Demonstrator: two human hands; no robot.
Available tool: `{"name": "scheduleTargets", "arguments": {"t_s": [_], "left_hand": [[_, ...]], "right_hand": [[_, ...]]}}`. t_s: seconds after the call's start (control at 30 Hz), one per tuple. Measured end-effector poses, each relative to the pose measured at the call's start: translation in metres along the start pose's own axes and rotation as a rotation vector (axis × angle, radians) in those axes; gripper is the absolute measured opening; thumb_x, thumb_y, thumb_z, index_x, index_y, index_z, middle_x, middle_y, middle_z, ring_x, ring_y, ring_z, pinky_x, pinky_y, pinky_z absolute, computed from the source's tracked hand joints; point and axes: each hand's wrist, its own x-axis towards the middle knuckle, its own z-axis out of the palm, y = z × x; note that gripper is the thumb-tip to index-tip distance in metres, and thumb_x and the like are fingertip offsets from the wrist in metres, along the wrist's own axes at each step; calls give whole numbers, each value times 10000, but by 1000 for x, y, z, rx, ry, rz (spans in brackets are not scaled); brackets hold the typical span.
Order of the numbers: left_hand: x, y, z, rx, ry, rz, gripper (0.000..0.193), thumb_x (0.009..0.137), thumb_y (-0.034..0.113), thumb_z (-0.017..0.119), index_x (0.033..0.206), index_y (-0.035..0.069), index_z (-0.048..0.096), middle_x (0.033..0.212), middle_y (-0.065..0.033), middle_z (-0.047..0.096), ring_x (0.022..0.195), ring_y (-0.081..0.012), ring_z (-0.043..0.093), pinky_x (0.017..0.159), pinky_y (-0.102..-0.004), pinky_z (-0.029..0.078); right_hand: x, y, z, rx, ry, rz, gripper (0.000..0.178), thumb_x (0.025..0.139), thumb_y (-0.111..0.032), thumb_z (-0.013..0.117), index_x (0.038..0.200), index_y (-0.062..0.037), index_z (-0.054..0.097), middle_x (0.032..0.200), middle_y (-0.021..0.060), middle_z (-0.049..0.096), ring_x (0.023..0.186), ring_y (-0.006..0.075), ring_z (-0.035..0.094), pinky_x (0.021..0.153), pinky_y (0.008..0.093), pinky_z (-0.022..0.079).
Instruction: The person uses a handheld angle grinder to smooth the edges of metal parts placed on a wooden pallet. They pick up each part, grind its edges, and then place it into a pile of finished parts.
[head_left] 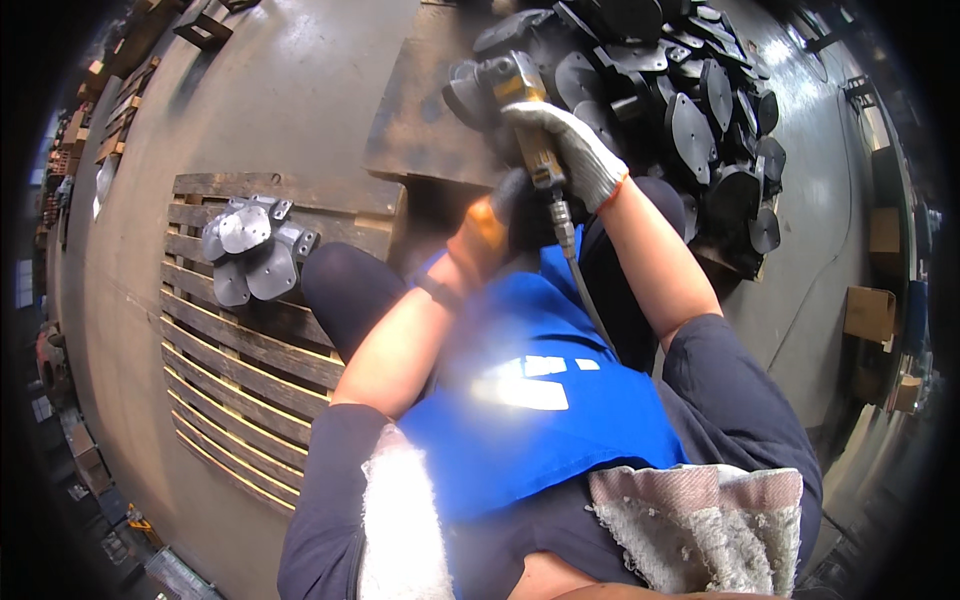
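around yellow tool [538, 160] | right hand [580, 145] | left hand [485, 225] blurred | grip unclear

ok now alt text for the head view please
A person's white-gloved right hand holds a yellow power tool with a hose; the left hand, blurred, is close by. Dark metal plates lie heaped at upper right, and more metal parts sit on a wooden pallet at left.

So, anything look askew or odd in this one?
The dark metal plates at upper right look disorderly, jumbled at differing angles. The blue apron is partly blurred, perhaps by a lens smudge.
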Motion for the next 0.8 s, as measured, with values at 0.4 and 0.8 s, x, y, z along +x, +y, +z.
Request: {"name": "scheduleTargets", "arguments": {"t_s": [0.4,0.8], "left_hand": [[-10,-24,15,-655,-50,-435,425,1025,284,504,1326,-15,535,1212,-161,655,1139,-286,636,1051,-434,484],[6,-17,26,-618,221,-610,481,914,560,602,911,80,572,625,-37,447,563,-228,504,588,-397,467]], "right_hand": [[3,4,-1,-81,56,-51,258,885,-322,701,1006,-106,630,817,-1,645,731,105,602,682,273,484],[12,14,-3,-39,-34,-25,272,945,-235,648,1150,-58,666,969,0,679,866,105,633,759,237,510]]}}
